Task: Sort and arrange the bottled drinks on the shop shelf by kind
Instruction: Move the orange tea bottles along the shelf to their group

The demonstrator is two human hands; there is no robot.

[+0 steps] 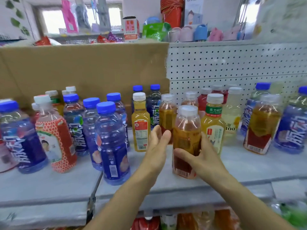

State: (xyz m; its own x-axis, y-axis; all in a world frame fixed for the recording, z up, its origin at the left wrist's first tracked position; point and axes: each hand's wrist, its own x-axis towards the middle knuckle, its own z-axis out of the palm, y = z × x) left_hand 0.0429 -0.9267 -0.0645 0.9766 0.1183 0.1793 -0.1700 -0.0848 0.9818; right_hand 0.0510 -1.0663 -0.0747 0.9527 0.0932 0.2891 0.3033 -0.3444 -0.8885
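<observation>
My right hand (201, 157) grips an amber tea bottle (186, 136) with a white cap and red label, standing near the front of the grey shelf (249, 165). To its left my left hand (157, 143) is open, fingers straight, with its fingertips by a second amber tea bottle (167, 113); contact cannot be told. Several blue-capped blue bottles (110, 140) crowd the left half. A yellow juice bottle (140, 122) and a green-labelled tea bottle (214, 120) flank the held one.
A red-patterned bottle (55, 138) stands left among the blue ones. More amber (262, 125) and blue bottles (292, 123) stand at the right. Cardboard (83, 67) and white pegboard (232, 63) back the shelf. Goods fill the upper shelf, and a lower shelf holds more bottles.
</observation>
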